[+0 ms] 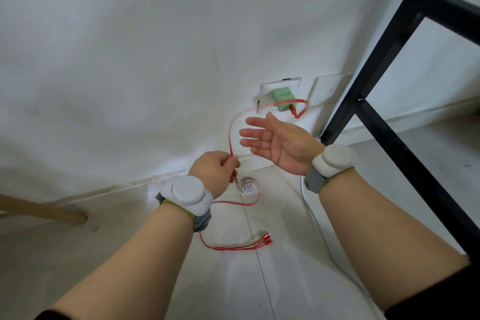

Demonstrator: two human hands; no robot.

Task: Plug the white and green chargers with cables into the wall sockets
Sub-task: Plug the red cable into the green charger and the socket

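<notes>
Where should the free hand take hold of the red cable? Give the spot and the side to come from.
Grip the red cable on the hanging run between the green charger and the left hand. Bring the open right hand in from the right: that stretch hangs clear of the wall, beside its fingertips.

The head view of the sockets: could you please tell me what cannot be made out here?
- Green charger: its prongs are hidden by its own body, so how deeply it sits in the left socket plate is unclear.
- Red cable: motion-blurred above the left hand.
- Right socket plate: partly covered by the black frame.
- Small clear item on the floor: too blurred to identify.
</notes>
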